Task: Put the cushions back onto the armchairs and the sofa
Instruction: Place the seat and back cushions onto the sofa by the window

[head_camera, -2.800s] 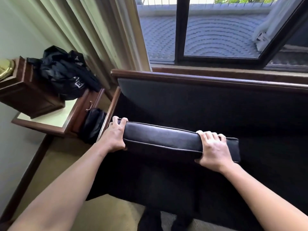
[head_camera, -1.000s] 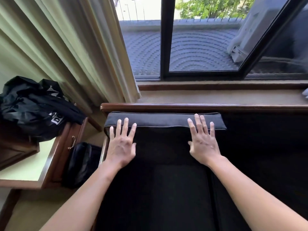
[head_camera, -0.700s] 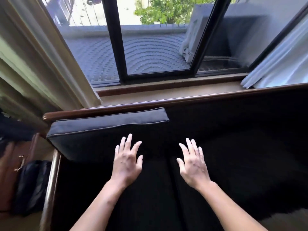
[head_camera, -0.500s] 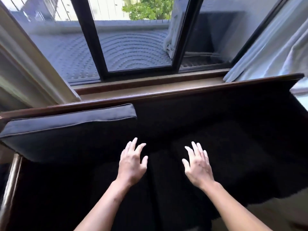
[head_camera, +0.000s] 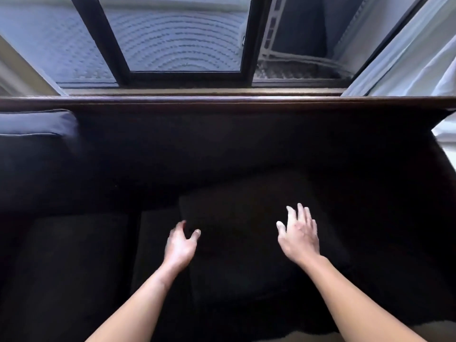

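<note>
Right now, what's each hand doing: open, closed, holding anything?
Left hand: open, fingers curled at the edge of a dark cushion, holding nothing.
Right hand: open, fingers spread over the same cushion, holding nothing.

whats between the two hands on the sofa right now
In the head view, a dark loose cushion lies on the sofa seat between the open left hand and right hand; nothing else shows there.

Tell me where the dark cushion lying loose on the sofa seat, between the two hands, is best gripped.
Probably by its two side edges, one hand each, coming from the front. The loose cushion is wide and lies tilted across the sofa seat; the open left hand is at its left edge, the open right hand over its right part. Its outline is hard to read in the dark.
</note>
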`<state>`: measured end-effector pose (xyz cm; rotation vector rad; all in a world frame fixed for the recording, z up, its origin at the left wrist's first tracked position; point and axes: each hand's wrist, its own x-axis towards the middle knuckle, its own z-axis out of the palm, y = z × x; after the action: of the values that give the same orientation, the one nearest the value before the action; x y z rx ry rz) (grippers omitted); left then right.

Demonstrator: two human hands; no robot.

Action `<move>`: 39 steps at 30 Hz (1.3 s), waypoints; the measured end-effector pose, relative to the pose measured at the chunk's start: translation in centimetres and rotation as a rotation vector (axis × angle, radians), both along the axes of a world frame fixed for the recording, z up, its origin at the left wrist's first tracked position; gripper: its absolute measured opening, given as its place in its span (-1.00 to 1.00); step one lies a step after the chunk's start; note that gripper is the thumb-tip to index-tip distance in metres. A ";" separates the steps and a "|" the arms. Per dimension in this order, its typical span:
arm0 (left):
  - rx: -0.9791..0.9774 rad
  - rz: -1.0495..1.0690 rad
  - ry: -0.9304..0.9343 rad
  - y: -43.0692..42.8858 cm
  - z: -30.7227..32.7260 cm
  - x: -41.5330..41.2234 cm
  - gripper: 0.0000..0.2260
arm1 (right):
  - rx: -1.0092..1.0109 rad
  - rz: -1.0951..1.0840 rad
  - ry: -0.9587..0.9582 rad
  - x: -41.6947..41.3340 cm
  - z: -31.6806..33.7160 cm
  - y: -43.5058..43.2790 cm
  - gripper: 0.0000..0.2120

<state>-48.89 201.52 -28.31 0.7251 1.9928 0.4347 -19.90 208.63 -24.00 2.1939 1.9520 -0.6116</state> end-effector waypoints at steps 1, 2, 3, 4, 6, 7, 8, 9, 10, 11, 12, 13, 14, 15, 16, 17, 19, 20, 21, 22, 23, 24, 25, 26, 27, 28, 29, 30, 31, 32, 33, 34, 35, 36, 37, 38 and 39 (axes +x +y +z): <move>-0.031 0.040 -0.004 0.7 -1.2 0.8 -0.36 | -0.009 -0.017 -0.020 1.2 -1.0 1.2 -0.41; -0.058 0.076 0.004 1.3 -2.5 1.4 -0.30 | -0.019 -0.034 -0.045 2.1 -1.9 2.4 -0.39; -0.081 0.099 0.025 2.0 -3.4 1.9 -0.25 | -0.026 -0.053 -0.073 2.9 -2.7 3.5 -0.36; -0.107 0.115 0.063 2.7 -4.2 2.5 -0.19 | -0.033 -0.071 -0.100 3.5 -3.5 4.4 -0.33; -0.157 0.158 0.143 4.1 -5.5 3.5 -0.05 | -0.045 -0.111 -0.136 4.7 -5.6 6.2 -0.24; -0.175 0.194 0.165 4.8 -6.0 3.8 0.01 | -0.045 -0.136 -0.138 5.2 -6.6 7.0 -0.19; -0.188 0.235 0.172 5.4 -6.7 4.0 0.06 | -0.034 -0.161 -0.139 5.4 -7.5 7.6 -0.13; -0.193 0.269 0.177 5.8 -7.5 4.0 0.10 | -0.011 -0.180 -0.145 5.4 -8.2 8.2 -0.08; -0.198 0.299 0.177 6.1 -8.3 3.9 0.14 | 0.022 -0.199 -0.159 5.3 -8.7 8.8 -0.03; -0.201 0.316 0.177 6.4 -9.0 3.8 0.18 | 0.054 -0.219 -0.177 5.2 -9.1 9.3 0.01; -0.204 0.329 0.172 6.5 -9.5 3.6 0.22 | 0.078 -0.238 -0.194 5.0 -9.4 9.9 0.05; -0.201 0.337 0.166 6.5 -10.0 3.3 0.23 | 0.095 -0.258 -0.206 4.9 -9.7 10.4 0.08; -0.189 0.346 0.150 6.6 -10.3 2.9 0.22 | 0.110 -0.279 -0.210 4.9 -10.0 10.9 0.11; -0.174 0.364 0.119 6.6 -10.5 2.4 0.21 | 0.125 -0.296 -0.209 4.8 -10.2 11.3 0.13; -0.159 0.387 0.085 6.6 -10.6 1.9 0.21 | 0.140 -0.306 -0.206 4.8 -10.4 11.5 0.13; -0.144 0.406 0.055 6.6 -10.6 1.4 0.22 | 0.156 -0.307 -0.208 4.7 -10.6 11.5 0.12; -0.124 0.421 0.022 6.6 -10.6 0.9 0.23 | 0.178 -0.300 -0.216 4.7 -10.9 11.4 0.09; -0.116 0.424 0.018 6.5 -10.5 0.9 0.22 | 0.179 -0.296 -0.218 4.6 -10.8 11.4 0.08; -0.104 0.425 0.017 6.3 -10.4 1.0 0.20 | 0.176 -0.296 -0.215 4.6 -10.6 11.4 0.09; -0.093 0.427 0.015 6.0 -10.1 1.1 0.16 | 0.170 -0.302 -0.209 4.5 -10.4 11.4 0.09; -0.079 0.432 0.011 5.6 -9.9 1.0 0.13 | 0.166 -0.317 -0.199 4.4 -10.2 11.2 0.09; -0.067 0.440 0.001 5.1 -9.7 0.8 0.10 | 0.166 -0.336 -0.187 4.3 -9.9 10.9 0.09; -0.059 0.444 -0.009 4.4 -9.4 0.6 0.08 | 0.169 -0.356 -0.169 4.2 -9.7 10.3 0.09; -0.050 0.446 -0.018 3.6 -9.2 0.3 0.07 | 0.174 -0.376 -0.148 4.0 -9.5 9.5 0.08; -0.045 0.445 -0.021 2.6 -9.1 -0.2 0.07 | 0.176 -0.396 -0.124 3.7 -9.4 8.5 0.08; -0.033 0.446 -0.011 1.7 -8.9 -0.7 0.06 | 0.177 -0.417 -0.100 3.3 -9.3 7.3 0.07; -0.011 0.452 0.007 0.7 -8.5 -1.2 0.07 | 0.177 -0.439 -0.075 3.0 -9.3 6.1 0.06; 0.021 0.460 0.022 0.0 -8.0 -1.8 0.09 | 0.174 -0.461 -0.051 2.6 -9.3 4.9 0.06; 0.057 0.470 0.036 -0.5 -7.2 -2.4 0.10 | 0.169 -0.481 -0.022 2.2 -9.2 3.7 0.06; 0.082 0.480 0.046 -0.8 -6.3 -3.1 0.12 | 0.169 -0.497 0.013 1.8 -9.0 2.5 0.07; 0.107 0.482 0.053 -1.0 -5.2 -3.8 0.14 | 0.180 -0.514 0.054 1.3 -8.7 1.5 0.08; 0.125 0.482 0.068 -1.0 -4.2 -4.5 0.15 | 0.198 -0.532 0.097 0.8 -8.2 0.6 0.09; 0.143 0.487 0.076 -1.1 -3.2 -5.4 0.13 | 0.221 -0.550 0.140 0.3 -7.5 -0.1 0.11; 0.162 0.496 0.075 -1.2 -2.2 -6.3 0.10 | 0.245 -0.562 0.181 -0.3 -6.7 -0.7 0.13; 0.187 0.520 0.057 -1.4 -1.4 -7.3 0.08 | 0.270 -0.571 0.218 -1.0 -5.8 -1.2 0.15; 0.221 0.546 0.032 -1.6 -0.2 -8.2 0.09 | 0.292 -0.576 0.255 -1.7 -4.8 -1.6 0.16; 0.259 0.577 0.012 -1.9 0.9 -9.1 0.11 | 0.314 -0.582 0.293 -2.4 -3.6 -1.9 0.16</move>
<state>-58.03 199.58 -27.38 0.2872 2.1638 1.0436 -22.32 206.74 -27.64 3.0624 1.5912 -0.7758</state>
